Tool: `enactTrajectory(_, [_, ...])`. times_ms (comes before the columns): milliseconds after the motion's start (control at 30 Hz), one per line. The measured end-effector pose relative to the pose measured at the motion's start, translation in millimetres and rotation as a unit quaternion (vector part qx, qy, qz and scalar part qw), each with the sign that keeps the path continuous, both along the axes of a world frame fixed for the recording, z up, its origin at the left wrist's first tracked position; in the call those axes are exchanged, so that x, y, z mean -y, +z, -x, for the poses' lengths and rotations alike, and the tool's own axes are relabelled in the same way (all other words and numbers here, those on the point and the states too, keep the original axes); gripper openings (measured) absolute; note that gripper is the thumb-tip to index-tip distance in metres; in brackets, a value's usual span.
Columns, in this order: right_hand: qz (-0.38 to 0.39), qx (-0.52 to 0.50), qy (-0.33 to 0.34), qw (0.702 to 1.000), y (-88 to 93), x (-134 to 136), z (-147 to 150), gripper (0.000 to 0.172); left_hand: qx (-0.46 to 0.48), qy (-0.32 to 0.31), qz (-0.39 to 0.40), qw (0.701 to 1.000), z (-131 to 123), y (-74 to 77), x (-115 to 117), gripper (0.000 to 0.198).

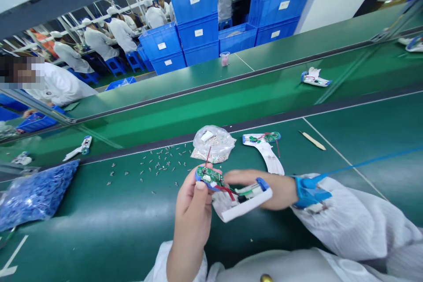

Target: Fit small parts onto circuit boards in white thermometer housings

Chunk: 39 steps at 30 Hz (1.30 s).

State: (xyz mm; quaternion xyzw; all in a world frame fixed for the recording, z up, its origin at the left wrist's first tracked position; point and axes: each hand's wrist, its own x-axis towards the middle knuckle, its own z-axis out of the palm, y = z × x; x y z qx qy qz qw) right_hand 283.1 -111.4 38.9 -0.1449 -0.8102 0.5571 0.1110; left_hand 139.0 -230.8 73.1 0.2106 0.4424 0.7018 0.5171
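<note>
Between thumb and fingers, my left hand [194, 207] grips a white-and-blue plastic device housing [244, 207] by its blue end. A green circuit board [210, 177] lies at that end, with one red wire standing up. Red, green and black wires run into the white, open half of the housing. Behind this part is my right hand [280, 189], its wrist in a blue strap with a cord. One finger reaches toward the board; the other fingers are hidden and blurred, so their hold cannot be made out.
Small metal parts [161, 163] lie scattered left of a clear bag of small pieces [213, 143]. A similar open housing [264, 147] and a wooden-handled tool [312, 140] are to the right. A bag of blue parts [39, 196] sits left. Beyond runs a green conveyor [205, 103] carrying more housings.
</note>
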Motion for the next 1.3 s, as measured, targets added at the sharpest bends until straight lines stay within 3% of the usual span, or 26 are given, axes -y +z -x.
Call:
enactTrajectory(100, [0.021, 0.019, -0.193, 0.981, 15.5, -10.9, -5.3, 0.029, -0.046, 0.015, 0.016, 0.999, 0.1, -3.6, 3.7, 0.027])
enactTrajectory(167, [0.005, -0.004, -0.274, 0.962, 33.2, -8.9, -5.3, 0.024, -0.082, 0.015, 0.024, 0.996, -1.2, -6.2, 4.1, 0.028])
enactTrajectory(267, [-0.027, -0.063, -0.25, 0.966, 57.8, 5.5, 1.8, 0.018, -0.124, 0.001, 0.026, 0.992, -5.4, -7.3, 1.7, 0.03])
enactTrajectory(333, [-0.002, -0.066, -0.215, 0.974, 65.6, 14.6, 8.8, 0.014, -0.155, -0.013, 0.027, 0.987, -8.3, -5.0, -0.5, 0.03])
enactTrajectory(467, [0.057, -0.044, -0.192, 0.979, 63.0, 17.6, 17.3, 0.012, -0.269, 0.018, 0.07, 0.96, -12.1, 3.4, -4.2, 0.026])
enactTrajectory(600, [0.039, -0.052, -0.205, 0.976, 59.2, 10.5, 16.5, 0.017, -0.35, 0.031, 0.087, 0.932, -12.5, 5.8, -10.8, 0.023])
enactTrajectory(767, [-0.023, -0.074, -0.229, 0.97, 56.9, -2.3, 13.1, 0.022, -0.147, -0.02, 0.076, 0.986, -8.1, -2.7, -23.8, 0.028])
enactTrajectory(933, [-0.106, -0.045, -0.33, 0.937, 45.9, -19.0, 14.3, 0.024, -0.031, 0.022, 0.087, 0.996, -6.0, -7.2, -31.1, 0.031])
enactTrajectory(1000, [-0.142, -0.059, -0.314, 0.937, 43.8, -17.7, 15.9, 0.032, -0.002, 0.041, 0.086, 0.996, -6.8, -6.6, -31.7, 0.033])
enactTrajectory(1100, [-0.183, -0.109, -0.208, 0.955, 42.9, -5.6, 18.2, 0.022, 0.028, 0.061, 0.079, 0.995, -7.9, -5.6, -31.7, 0.032])
enactTrajectory(1167, [-0.208, -0.134, -0.174, 0.953, 40.7, 4.5, 20.1, 0.017, 0.041, 0.073, 0.075, 0.994, -8.4, -5.5, -31.8, 0.03])
enactTrajectory(1300, [-0.263, -0.143, -0.239, 0.924, 32.1, 17.7, 24.9, 0.013, 0.05, 0.089, 0.08, 0.992, -9.9, -7.1, -32.6, 0.028])
